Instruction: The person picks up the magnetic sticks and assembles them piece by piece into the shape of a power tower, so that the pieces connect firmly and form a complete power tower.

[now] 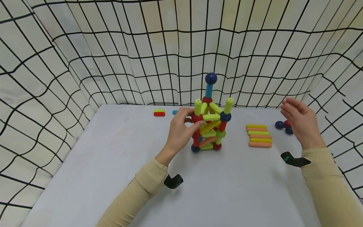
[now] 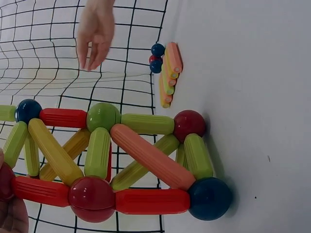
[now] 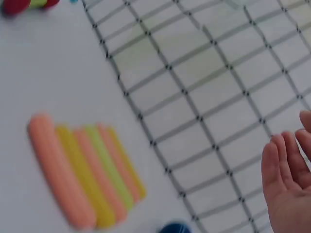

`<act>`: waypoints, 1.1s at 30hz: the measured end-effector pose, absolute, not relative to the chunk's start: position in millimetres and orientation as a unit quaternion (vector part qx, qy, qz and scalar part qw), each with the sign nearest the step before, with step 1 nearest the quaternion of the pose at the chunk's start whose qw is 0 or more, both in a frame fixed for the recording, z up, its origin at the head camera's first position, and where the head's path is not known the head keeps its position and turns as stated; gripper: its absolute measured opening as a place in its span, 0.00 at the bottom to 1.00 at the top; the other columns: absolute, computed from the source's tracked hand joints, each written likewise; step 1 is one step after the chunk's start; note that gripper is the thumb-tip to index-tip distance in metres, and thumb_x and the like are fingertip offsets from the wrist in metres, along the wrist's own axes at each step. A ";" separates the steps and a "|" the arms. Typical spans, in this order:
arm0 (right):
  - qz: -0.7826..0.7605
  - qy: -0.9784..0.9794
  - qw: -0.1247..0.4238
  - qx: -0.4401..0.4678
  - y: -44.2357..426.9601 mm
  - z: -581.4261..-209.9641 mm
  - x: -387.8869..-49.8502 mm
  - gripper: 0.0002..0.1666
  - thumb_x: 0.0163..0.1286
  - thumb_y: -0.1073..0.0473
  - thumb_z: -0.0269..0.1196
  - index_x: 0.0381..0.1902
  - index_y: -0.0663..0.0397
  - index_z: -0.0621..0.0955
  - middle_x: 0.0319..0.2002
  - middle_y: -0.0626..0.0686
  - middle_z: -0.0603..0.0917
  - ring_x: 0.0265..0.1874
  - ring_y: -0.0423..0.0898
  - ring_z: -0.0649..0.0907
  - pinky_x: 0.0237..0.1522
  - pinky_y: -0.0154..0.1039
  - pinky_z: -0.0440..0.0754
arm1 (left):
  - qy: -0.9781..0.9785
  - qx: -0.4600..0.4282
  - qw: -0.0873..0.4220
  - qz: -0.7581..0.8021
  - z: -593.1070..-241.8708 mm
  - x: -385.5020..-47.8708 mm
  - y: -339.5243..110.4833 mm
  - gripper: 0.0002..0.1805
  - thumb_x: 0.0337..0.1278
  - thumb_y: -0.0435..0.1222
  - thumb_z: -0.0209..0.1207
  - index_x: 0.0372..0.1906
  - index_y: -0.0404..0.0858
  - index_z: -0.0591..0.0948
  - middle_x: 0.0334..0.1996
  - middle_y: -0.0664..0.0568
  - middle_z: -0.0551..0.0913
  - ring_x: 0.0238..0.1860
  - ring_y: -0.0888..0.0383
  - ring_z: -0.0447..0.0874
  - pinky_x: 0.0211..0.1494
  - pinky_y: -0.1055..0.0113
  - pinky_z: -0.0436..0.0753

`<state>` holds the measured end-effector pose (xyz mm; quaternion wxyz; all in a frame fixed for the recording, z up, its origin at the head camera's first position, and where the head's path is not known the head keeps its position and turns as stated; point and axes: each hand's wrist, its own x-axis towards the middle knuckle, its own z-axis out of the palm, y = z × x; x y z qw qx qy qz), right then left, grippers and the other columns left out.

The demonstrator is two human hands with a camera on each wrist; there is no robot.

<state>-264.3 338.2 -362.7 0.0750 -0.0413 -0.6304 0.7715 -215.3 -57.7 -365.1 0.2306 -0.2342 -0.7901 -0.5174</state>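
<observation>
A tower of coloured building rods and balls (image 1: 208,134) stands upright on the white table. My left hand (image 1: 178,130) holds it at the upper left corner, thumb and fingers around a red ball (image 1: 197,118). From that ball a short lime rod (image 1: 198,107) points up, and another lime rod (image 1: 228,105) rises from the blue ball on the right. A blue rod (image 1: 209,91) topped by a dark blue ball (image 1: 211,78) forms the peak. Over the loose balls at the right hovers my right hand (image 1: 303,123), fingers loosely extended and holding nothing.
Several long rods (image 1: 259,140) in orange, yellow and lime lie in a row right of the tower. Loose blue balls (image 1: 279,125) and a red one sit beyond them. Short lime and red rods (image 1: 159,114) lie behind at left. Black-gridded white fabric (image 1: 141,56) surrounds the table.
</observation>
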 end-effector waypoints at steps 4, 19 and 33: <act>0.735 -0.653 0.108 -0.149 370.1 -386.5 -263.6 0.27 0.64 0.55 0.67 0.60 0.48 0.74 0.51 0.43 0.74 0.50 0.37 0.76 0.43 0.20 0.78 | -0.794 -0.226 0.226 -0.518 -365.0 -214.6 -56.3 0.22 0.54 0.34 0.70 0.52 0.32 0.78 0.47 0.46 0.77 0.46 0.56 0.76 0.47 0.67 0.82; 0.391 -0.902 -0.018 -0.184 418.7 -451.9 -260.4 0.47 0.73 0.37 0.49 0.75 0.65 0.54 0.67 0.71 0.65 0.62 0.65 0.67 0.59 0.60 0.68 | -0.801 -0.212 0.188 -0.528 -358.5 -211.6 -51.9 0.22 0.55 0.35 0.69 0.53 0.32 0.76 0.47 0.46 0.75 0.46 0.56 0.76 0.49 0.62 0.82; 0.376 -0.901 0.019 -0.214 407.7 -460.9 -266.8 0.40 0.73 0.42 0.51 0.72 0.65 0.63 0.63 0.69 0.70 0.60 0.63 0.68 0.54 0.55 0.69 | -0.777 -0.218 0.143 -0.573 -356.7 -207.7 -57.2 0.19 0.61 0.35 0.64 0.55 0.34 0.77 0.51 0.47 0.75 0.52 0.55 0.76 0.54 0.59 0.81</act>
